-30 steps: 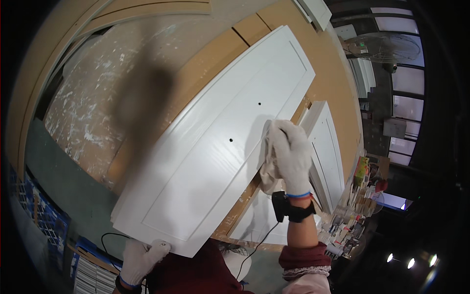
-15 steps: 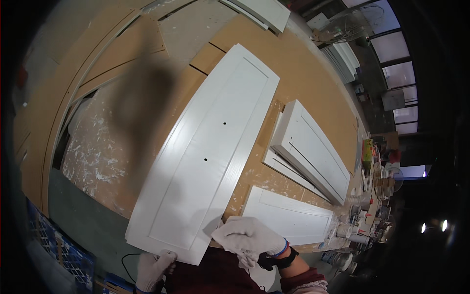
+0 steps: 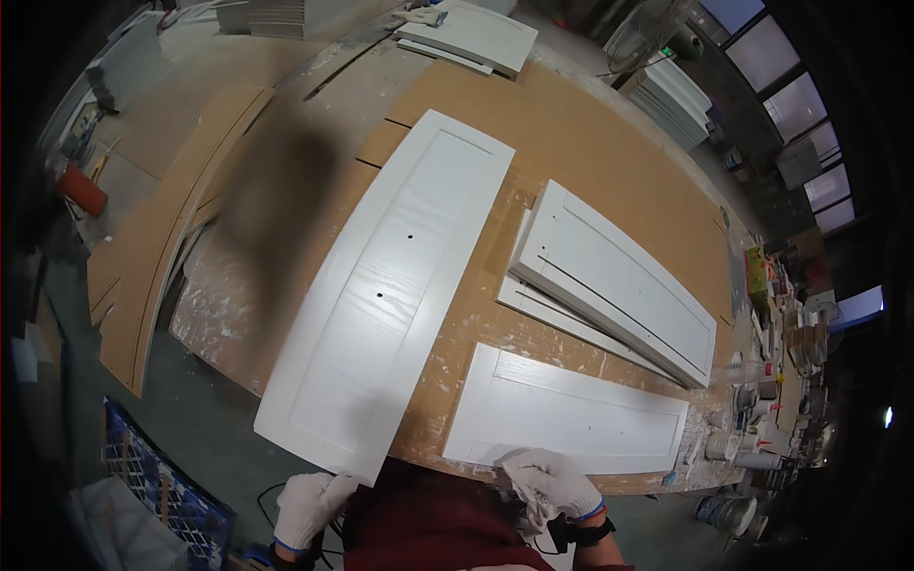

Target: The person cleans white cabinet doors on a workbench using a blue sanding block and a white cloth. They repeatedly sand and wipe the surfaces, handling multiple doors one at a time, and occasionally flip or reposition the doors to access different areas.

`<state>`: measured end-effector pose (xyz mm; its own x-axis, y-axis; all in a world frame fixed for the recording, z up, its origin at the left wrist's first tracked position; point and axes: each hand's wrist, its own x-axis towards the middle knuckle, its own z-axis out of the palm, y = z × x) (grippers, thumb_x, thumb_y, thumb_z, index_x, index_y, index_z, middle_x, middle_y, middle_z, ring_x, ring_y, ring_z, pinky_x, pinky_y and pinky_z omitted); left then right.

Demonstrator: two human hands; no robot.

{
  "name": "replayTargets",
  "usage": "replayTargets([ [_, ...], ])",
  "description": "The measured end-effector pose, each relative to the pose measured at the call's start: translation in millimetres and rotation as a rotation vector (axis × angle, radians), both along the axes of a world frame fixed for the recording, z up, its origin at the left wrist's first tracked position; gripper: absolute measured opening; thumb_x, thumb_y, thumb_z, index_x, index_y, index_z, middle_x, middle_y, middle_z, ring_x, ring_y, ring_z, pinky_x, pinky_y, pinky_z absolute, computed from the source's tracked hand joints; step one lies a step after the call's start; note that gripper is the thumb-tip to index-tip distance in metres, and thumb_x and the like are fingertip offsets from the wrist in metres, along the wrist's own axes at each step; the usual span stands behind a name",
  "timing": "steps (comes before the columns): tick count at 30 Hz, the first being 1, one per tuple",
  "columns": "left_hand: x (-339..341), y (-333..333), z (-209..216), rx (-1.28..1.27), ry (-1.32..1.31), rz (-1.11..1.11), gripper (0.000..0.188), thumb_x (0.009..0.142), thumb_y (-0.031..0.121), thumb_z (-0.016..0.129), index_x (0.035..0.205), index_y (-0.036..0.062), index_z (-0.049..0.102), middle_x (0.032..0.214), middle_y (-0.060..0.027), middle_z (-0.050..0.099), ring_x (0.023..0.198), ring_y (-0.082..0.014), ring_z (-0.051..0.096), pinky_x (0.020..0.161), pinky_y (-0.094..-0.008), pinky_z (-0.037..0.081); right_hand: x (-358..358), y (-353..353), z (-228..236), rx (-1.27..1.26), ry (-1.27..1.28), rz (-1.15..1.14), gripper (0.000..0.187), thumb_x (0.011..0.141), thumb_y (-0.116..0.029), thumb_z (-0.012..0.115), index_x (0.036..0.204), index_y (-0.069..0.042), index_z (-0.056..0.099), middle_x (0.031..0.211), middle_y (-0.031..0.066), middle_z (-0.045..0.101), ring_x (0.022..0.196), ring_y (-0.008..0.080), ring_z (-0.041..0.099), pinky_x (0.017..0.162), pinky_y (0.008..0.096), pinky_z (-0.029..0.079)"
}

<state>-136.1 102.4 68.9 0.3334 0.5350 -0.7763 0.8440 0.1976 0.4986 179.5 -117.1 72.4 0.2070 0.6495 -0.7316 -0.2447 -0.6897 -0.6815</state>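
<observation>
A long white cabinet door panel [image 3: 388, 285] with a recessed centre and two small dark holes lies lengthwise before me. My left hand [image 3: 314, 506], in a whitish glove, is closed with its fingertips on this panel's near end. At the near edge of a second white panel [image 3: 581, 404], to the right, is my right hand [image 3: 557, 479], also gloved. Its fingers are bunched around what looks like a crumpled whitish cloth [image 3: 539, 509], partly hidden by the glove. Beyond that panel, a thick white panel [image 3: 619, 276] rests at an angle over a thinner white panel [image 3: 562, 319].
Brown board covers the paint-spattered worktable [image 3: 419, 433]. More white panels [image 3: 471, 43] lie at its far end, with a glove-like item on top. Cans and tubs [image 3: 733, 447] crowd the right edge. Brown boards [image 3: 157, 257] and a blue lattice crate [image 3: 167, 481] stand at left.
My right hand has moved right, from the long panel's near corner to the second panel's near edge. My left hand stays at the long panel's near end. The view has shifted.
</observation>
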Motion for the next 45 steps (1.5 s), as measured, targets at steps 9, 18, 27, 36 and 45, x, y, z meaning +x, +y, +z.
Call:
replayTargets([
  [9, 108.5, -48.8, 62.9, 0.212, -0.238, -0.341, 0.04, 0.088, 0.045, 0.062, 0.086, 0.0055, 0.071, 0.077, -0.0142, 0.067, 0.076, -0.0315, 0.065, 0.067, -0.037, 0.049, 37.8, -115.0, -7.7, 0.042, -0.056, -0.254, 0.024, 0.095, -0.015, 0.06, 0.11, 0.003, 0.066, 0.081, 0.0046, 0.065, 0.066, 0.0106, 0.059, 0.06, 0.0255, 0.049],
  [18, 202.8, -76.6, 12.0, 0.784, -0.302, -0.329, 0.027, 0.08, 0.017, 0.067, 0.096, 0.0015, 0.053, 0.094, -0.0168, 0.06, 0.087, -0.0323, 0.06, 0.074, -0.0421, 0.048, 63.0, -235.7, 6.5, 0.074, -0.261, -0.687, 0.018, 0.095, -0.016, 0.064, 0.1, 0.001, 0.065, 0.077, 0.0042, 0.063, 0.063, 0.0102, 0.058, 0.056, 0.0241, 0.047],
  [27, 210.8, -84.5, -24.8, 0.839, -0.055, -0.182, 0.025, 0.083, 0.028, 0.061, 0.098, 0.0088, 0.054, 0.094, -0.0149, 0.06, 0.089, -0.0361, 0.06, 0.078, -0.0465, 0.047, 105.2, -296.3, -8.6, 0.035, -0.63, -0.866, 0.022, 0.095, -0.015, 0.06, 0.107, 0.003, 0.064, 0.084, 0.0036, 0.063, 0.071, 0.0081, 0.058, 0.062, 0.0231, 0.047],
  [36, 192.4, -68.2, -33.6, 0.681, -0.049, -0.146, 0.023, 0.083, 0.025, 0.061, 0.099, 0.0096, 0.058, 0.094, -0.0124, 0.061, 0.092, -0.032, 0.061, 0.08, -0.0442, 0.048, 168.0, -217.9, -33.5, -0.118, -1.247, -0.305, 0.026, 0.094, -0.022, 0.058, 0.112, -0.004, 0.064, 0.105, 0.0162, 0.065, 0.094, 0.0311, 0.063, 0.085, 0.0389, 0.049],
  [45, 191.9, -58.4, -29.0, 0.615, -0.101, -0.172, 0.037, 0.083, 0.028, 0.058, 0.119, 0.0176, 0.058, 0.098, -0.017, 0.06, 0.096, -0.0368, 0.06, 0.085, -0.0476, 0.047, 103.8, -60.8, -35.8, 0.103, -1.14, 0.227, 0.017, 0.09, -0.024, 0.056, 0.096, -0.01, 0.062, 0.102, 0.0167, 0.061, 0.095, 0.0377, 0.061, 0.079, 0.0481, 0.051],
])
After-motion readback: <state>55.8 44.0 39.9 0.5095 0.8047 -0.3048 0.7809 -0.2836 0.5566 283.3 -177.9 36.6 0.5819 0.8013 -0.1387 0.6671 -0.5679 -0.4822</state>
